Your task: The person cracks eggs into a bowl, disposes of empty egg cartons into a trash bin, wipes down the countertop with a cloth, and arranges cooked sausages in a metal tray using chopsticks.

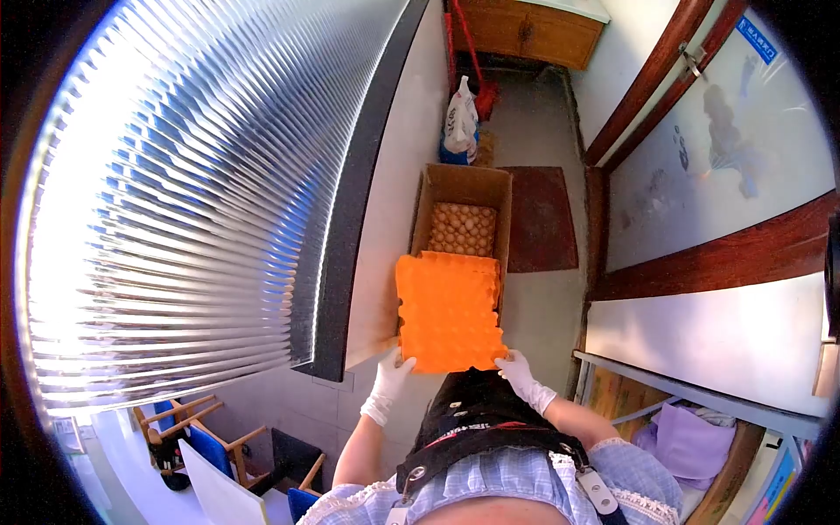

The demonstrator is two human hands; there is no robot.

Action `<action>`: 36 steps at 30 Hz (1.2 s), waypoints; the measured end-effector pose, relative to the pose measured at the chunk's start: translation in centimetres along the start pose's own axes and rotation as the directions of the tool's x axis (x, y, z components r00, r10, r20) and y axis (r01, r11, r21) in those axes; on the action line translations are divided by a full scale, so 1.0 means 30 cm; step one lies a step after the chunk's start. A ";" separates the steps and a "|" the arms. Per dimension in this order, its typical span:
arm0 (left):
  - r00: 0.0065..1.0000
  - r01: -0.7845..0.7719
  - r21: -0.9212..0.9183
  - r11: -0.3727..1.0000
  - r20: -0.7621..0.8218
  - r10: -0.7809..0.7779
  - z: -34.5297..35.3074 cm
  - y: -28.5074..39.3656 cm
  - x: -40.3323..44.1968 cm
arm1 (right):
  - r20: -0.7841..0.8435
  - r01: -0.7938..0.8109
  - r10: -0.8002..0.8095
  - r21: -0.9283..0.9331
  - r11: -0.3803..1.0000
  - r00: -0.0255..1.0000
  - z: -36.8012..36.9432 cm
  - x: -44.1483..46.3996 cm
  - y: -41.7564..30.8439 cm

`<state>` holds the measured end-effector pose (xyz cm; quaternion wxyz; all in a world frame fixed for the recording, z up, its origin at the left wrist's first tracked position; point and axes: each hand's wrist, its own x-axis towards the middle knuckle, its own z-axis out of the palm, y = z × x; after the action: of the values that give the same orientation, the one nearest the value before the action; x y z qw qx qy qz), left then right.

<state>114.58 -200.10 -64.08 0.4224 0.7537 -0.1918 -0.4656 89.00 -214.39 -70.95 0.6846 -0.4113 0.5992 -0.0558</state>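
An orange egg tray (448, 315) is held level by its near corners between my two hands, both in white gloves. My left hand (393, 377) grips the near left corner, and my right hand (516, 371) the near right corner. Just beyond, partly covered by the tray, stands an open cardboard box (464, 182) on the floor. Inside it lie many brown eggs (463, 229) in rows. Another orange edge shows beneath the held tray at its far right side.
A wall with ribbed glass (219, 192) runs along the left. Behind the box are a white bag (461, 122) and a dark red mat (542, 219). A wood-framed door (717, 157) and a metal rack (700, 385) stand right; chairs (206, 446) are at lower left.
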 end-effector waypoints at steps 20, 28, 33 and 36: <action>0.985 -0.125 0.373 0.919 -0.065 0.161 0.011 -0.444 0.366 | -0.044 0.157 -0.234 -0.615 0.772 0.971 0.130 0.186 0.168; 0.975 -0.186 0.291 0.938 -0.065 0.213 0.001 -0.443 0.394 | -0.092 0.201 -0.275 -0.473 0.858 0.957 0.133 0.095 0.126; 0.992 -0.114 0.244 0.963 -0.032 0.125 0.003 -0.371 0.448 | -0.126 0.274 -0.352 -0.409 0.870 0.928 0.124 0.165 0.091; 0.993 0.112 0.178 0.978 0.012 -0.116 -0.002 -0.379 0.471 | -0.072 0.167 -0.239 -0.521 0.837 0.968 0.125 0.198 0.102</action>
<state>120.42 -203.24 -80.95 0.3241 0.7927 -0.1935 -0.4786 92.62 -213.90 -77.71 0.4991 -0.6346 0.5901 0.0052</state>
